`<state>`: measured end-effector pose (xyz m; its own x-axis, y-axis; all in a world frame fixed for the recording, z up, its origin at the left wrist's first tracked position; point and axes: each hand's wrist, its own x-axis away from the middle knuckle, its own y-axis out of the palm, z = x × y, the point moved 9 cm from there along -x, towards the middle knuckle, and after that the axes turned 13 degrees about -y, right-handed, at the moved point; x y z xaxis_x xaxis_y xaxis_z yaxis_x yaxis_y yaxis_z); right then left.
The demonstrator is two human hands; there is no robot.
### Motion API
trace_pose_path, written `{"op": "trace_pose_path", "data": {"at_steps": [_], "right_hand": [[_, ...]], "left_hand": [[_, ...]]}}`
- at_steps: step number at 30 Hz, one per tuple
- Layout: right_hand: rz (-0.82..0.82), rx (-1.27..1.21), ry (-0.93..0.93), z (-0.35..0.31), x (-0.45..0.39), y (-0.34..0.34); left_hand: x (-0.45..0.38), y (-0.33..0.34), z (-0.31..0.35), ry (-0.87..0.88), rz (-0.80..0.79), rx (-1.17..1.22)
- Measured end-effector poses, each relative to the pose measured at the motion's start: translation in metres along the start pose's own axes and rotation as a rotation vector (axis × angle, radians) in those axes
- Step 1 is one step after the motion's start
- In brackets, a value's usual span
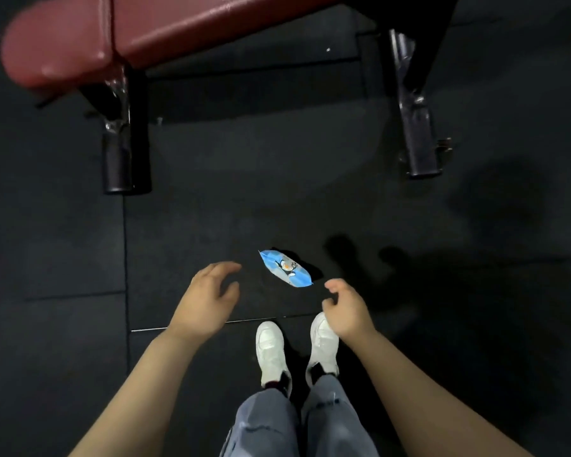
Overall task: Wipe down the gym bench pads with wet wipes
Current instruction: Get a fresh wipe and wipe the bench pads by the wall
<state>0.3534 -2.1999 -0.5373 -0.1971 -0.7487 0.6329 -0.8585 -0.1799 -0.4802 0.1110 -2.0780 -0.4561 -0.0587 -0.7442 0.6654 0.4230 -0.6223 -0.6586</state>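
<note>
A small blue wet wipes pack point(285, 267) with a cartoon print lies on the black rubber floor just ahead of my feet. My left hand point(206, 300) hovers to the left of it, fingers loosely curved and holding nothing. My right hand point(346, 308) hovers to the right of the pack, fingers loosely curled, also holding nothing. Neither hand touches the pack. The dark red gym bench pad point(165, 31) stretches across the top of the view, with a rounded end at the upper left.
Black metal bench legs stand on the floor at the left point(126, 153) and the right point(417, 127). My white shoes point(272, 352) and jeans fill the bottom centre. The floor is dark rubber tiles point(63, 258) with visible seams.
</note>
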Motion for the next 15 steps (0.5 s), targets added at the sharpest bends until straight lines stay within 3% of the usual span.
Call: {"op": "trace_pose_path", "data": {"at_steps": [7,15], "right_hand": [[-0.217,0.238,0.009,0.078,-0.134,0.098],[-0.251,0.43,-0.101,0.14,-0.234,0.182]], "left_hand": [[-0.099,0.105,-0.067,-0.18,-0.055,0.117],[-0.171,0.21,-0.127,-0.238,-0.2,0.091]]}}
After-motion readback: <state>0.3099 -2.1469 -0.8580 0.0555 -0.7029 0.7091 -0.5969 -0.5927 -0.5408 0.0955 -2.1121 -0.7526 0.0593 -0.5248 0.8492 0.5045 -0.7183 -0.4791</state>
